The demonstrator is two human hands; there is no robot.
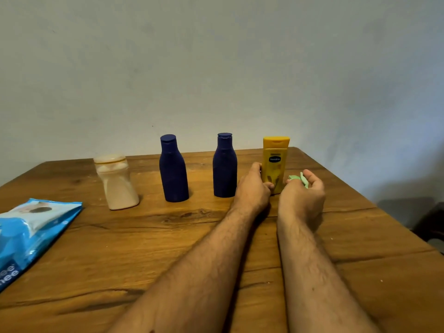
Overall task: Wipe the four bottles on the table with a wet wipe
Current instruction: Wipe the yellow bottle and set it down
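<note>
Four bottles stand in a row on the wooden table (120,248). From the left: a cream bottle (117,182) resting on its cap, a dark blue bottle (173,169), a second dark blue bottle (225,167), and a yellow bottle (275,159). My left hand (253,186) grips the yellow bottle's lower left side while it stands upright on the table. Just right of that bottle, my right hand (304,195) holds a small crumpled green wet wipe (299,179) in its fingers, close to the bottle's side.
A blue pack of wet wipes (31,234) lies at the table's left edge. A plain wall rises right behind the bottles. The table's right edge runs diagonally, with a dark object (430,224) on the floor beyond it.
</note>
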